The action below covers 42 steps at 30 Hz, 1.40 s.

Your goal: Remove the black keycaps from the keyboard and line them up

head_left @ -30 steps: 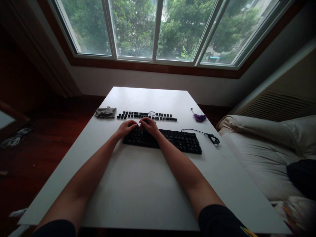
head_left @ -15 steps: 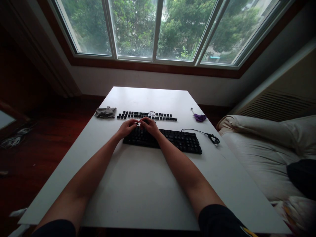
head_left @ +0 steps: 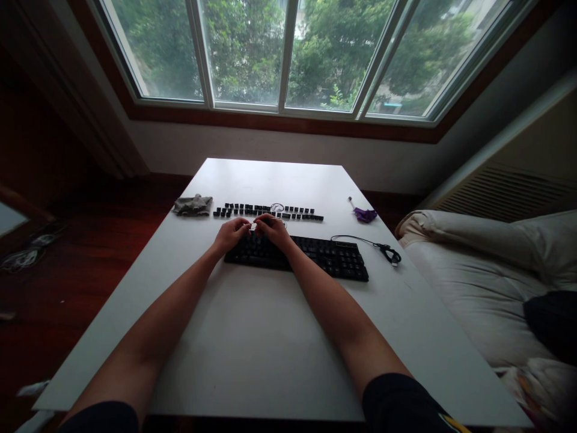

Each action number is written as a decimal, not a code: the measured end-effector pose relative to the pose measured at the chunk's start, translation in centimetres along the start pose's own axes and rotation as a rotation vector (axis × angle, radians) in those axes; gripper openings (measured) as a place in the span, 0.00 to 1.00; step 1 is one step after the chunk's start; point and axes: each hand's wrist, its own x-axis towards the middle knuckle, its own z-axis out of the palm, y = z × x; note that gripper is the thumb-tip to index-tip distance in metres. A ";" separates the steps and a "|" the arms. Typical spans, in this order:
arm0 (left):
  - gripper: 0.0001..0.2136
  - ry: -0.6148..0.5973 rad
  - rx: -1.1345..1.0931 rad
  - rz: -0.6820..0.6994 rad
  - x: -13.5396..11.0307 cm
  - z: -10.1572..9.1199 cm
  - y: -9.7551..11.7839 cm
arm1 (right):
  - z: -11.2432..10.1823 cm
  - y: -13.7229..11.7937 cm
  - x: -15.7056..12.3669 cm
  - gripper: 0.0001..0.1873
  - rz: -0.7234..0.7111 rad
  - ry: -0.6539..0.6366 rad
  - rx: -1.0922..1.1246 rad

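My left hand and my right hand are close together above the left part of a black keyboard, fingers bent and tips pinched. In the narrow gap between the fingertips shows a small whitish spot, too small to name. A thin pale wire curve shows beside my right fingers; whether it is held I cannot tell. Just beyond the hands, loose black keycaps lie in two rows, with a thin wire loop among them. My right forearm crosses over the keyboard and hides some of its keys.
A grey cloth lies at the white table's left edge. On the right are a purple cloth-like item, a small stick-like brush and the coiled cable. A pale sofa adjoins the table's right side.
Both hands stay over the same part of the keyboard. The fingertips have shifted slightly, and the whitish spot between them shows more plainly. The keycap rows look the same.
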 end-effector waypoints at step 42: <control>0.14 0.152 0.000 0.068 -0.1 0.0 0.2 | -0.1 0.4 0.4 0.22 0.026 0.108 -0.058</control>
